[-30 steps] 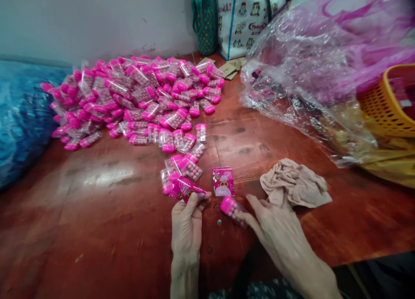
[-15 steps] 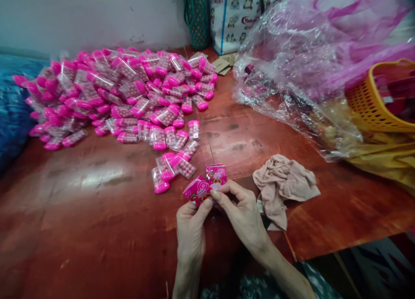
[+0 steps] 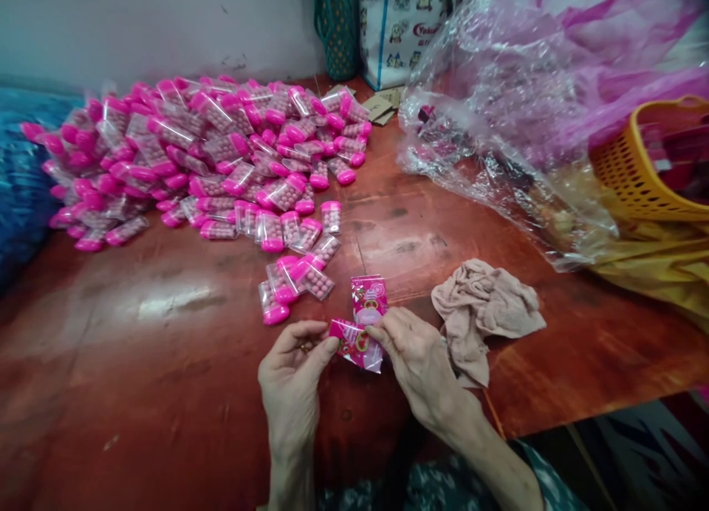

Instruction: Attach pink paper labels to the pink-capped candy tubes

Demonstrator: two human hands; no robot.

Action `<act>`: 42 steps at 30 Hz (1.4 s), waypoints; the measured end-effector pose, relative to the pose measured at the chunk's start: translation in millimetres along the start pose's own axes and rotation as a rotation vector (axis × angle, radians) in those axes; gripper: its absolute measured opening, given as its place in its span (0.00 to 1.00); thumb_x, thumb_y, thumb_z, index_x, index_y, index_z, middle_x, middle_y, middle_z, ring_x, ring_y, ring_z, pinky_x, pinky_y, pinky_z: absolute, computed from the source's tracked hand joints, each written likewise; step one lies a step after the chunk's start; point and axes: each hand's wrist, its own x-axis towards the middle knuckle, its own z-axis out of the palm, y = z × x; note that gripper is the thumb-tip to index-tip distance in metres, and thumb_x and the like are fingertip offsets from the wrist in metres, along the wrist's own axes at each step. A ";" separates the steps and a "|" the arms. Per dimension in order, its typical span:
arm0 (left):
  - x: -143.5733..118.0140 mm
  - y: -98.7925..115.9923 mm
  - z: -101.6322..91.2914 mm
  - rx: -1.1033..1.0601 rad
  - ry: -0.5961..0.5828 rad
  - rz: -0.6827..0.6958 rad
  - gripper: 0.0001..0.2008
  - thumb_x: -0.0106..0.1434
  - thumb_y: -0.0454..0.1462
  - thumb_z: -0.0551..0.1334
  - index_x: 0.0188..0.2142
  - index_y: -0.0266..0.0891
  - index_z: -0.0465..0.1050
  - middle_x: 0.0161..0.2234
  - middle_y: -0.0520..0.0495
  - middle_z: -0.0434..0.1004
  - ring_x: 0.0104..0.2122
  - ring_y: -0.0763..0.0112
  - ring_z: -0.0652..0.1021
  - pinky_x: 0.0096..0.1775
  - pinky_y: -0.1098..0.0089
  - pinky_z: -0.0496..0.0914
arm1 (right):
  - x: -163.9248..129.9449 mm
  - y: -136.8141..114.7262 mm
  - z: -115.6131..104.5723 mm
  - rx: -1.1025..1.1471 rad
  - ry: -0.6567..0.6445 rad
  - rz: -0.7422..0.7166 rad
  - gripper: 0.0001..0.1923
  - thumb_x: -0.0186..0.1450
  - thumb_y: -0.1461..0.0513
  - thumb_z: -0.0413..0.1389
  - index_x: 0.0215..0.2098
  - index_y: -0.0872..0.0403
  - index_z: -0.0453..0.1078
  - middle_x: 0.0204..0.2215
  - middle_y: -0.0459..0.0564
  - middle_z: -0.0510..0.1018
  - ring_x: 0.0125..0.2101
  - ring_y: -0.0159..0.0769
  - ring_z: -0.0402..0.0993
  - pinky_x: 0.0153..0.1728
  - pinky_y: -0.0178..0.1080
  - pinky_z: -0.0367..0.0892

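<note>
A pink printed label (image 3: 354, 344), with a clear lower edge, is stretched between my hands above the table. My left hand (image 3: 296, 374) pinches its left edge between thumb and fingers. At its upper right side, the thumb and curled fingers of my right hand (image 3: 418, 363) grip it. Just behind lies a small stack of similar pink labels (image 3: 368, 293), partly covered by my right fingers. Several clear containers with pink caps and small pink balls (image 3: 293, 278) lie beyond my left hand.
A big heap of the same containers (image 3: 210, 153) fills the back left. To the right of my hands lies a crumpled beige cloth (image 3: 481, 304). Clear and pink plastic bags (image 3: 515, 105) and a yellow basket (image 3: 625, 171) stand along the right. A blue bag (image 3: 22, 179) sits far left.
My left hand has moved left and slightly down, its grip now on the label's left edge. The label has swung lower and tilted, uncovering more of the stack behind.
</note>
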 end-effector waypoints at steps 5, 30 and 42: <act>0.4 -5.8 -7.0 0.023 -0.153 -0.004 0.06 0.46 0.28 0.67 0.24 0.37 0.73 0.28 0.51 0.72 0.29 0.75 0.71 0.30 0.78 0.68 | -2.5 3.8 1.9 -0.106 -0.034 -0.075 0.12 0.67 0.65 0.45 0.25 0.54 0.61 0.24 0.47 0.69 0.27 0.34 0.63 0.29 0.36 0.57; -4.9 -21.1 -2.9 -0.295 -0.047 -0.134 0.02 0.46 0.34 0.68 0.22 0.38 0.77 0.20 0.52 0.73 0.22 0.77 0.70 0.27 0.76 0.67 | -12.2 -2.0 8.1 0.274 -0.059 0.037 0.11 0.64 0.61 0.52 0.24 0.55 0.66 0.22 0.43 0.69 0.24 0.29 0.65 0.27 0.32 0.58; -10.5 -15.5 -0.5 -0.275 -0.061 -0.057 0.06 0.50 0.32 0.64 0.18 0.34 0.74 0.22 0.51 0.72 0.24 0.77 0.70 0.27 0.78 0.66 | -18.0 -10.4 16.3 0.168 0.018 -0.070 0.22 0.69 0.58 0.41 0.18 0.54 0.59 0.18 0.44 0.62 0.22 0.30 0.59 0.24 0.34 0.54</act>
